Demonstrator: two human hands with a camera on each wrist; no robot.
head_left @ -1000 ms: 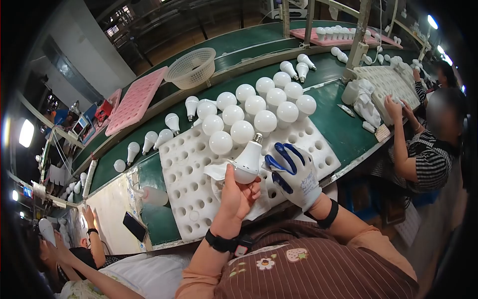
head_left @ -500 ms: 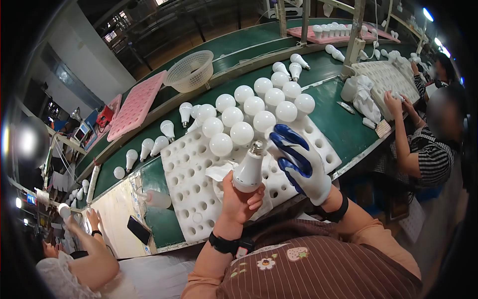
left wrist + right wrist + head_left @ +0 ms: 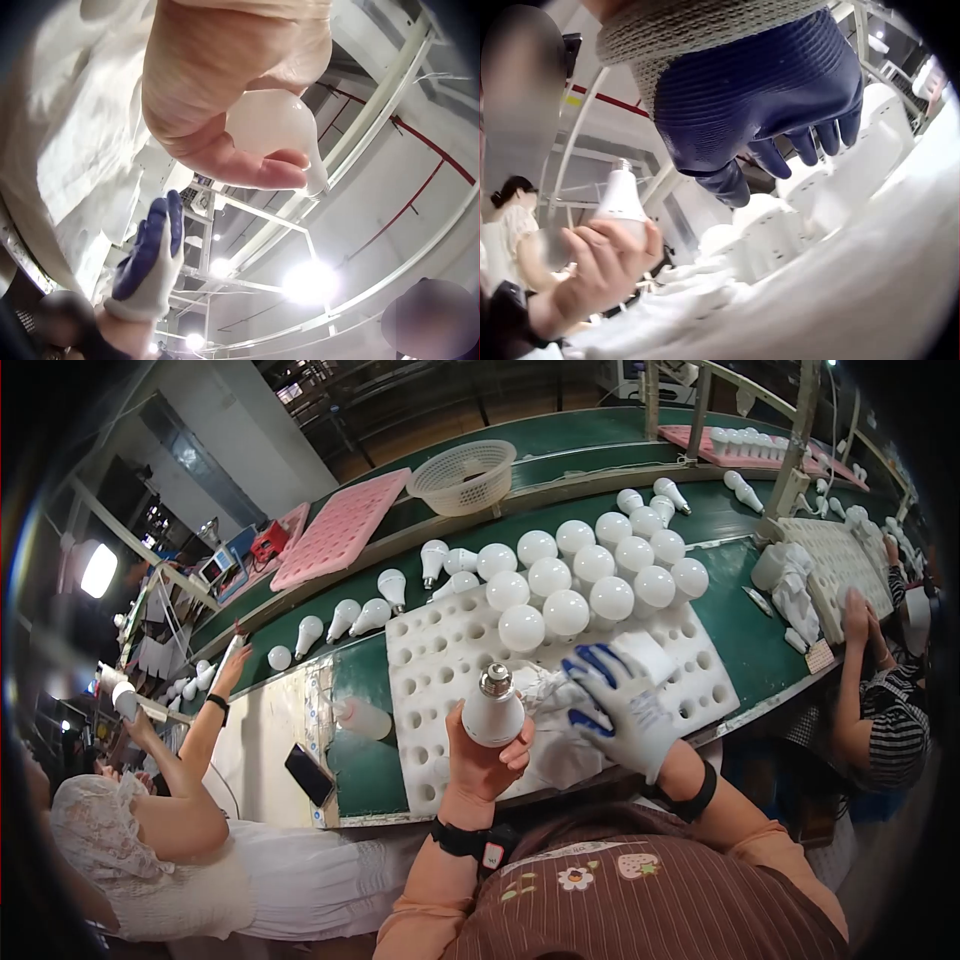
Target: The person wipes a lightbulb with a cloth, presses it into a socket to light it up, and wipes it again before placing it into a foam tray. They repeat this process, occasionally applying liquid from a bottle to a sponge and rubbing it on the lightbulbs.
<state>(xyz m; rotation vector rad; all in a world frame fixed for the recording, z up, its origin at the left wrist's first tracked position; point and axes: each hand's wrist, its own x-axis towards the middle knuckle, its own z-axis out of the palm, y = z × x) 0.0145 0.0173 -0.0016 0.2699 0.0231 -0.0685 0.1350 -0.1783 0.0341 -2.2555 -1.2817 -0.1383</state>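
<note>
"So, what is each hand doing?"

"The bare left hand [image 3: 482, 752] curls its fingers round a white LED bulb [image 3: 492, 712]. It holds the bulb upright, metal screw base on top, above the near edge of a white foam tray [image 3: 430, 660]. The right hand [image 3: 625, 705], in a white and blue glove, is at three o'clock from the bulb. Its fingers are spread and hold nothing, over a crumpled white cloth [image 3: 560, 745]. Whether they touch it, I cannot tell."

"And further out?"

"At one o'clock, a cluster of bulbs [image 3: 590, 575] stands dome-up in the tray's holes. Loose bulbs [image 3: 350, 618] lie on the green surface [image 3: 730, 630] at ten o'clock. Farther off, a pink tray [image 3: 340, 530] is at eleven and a mesh basket [image 3: 465, 463] at twelve."
</note>
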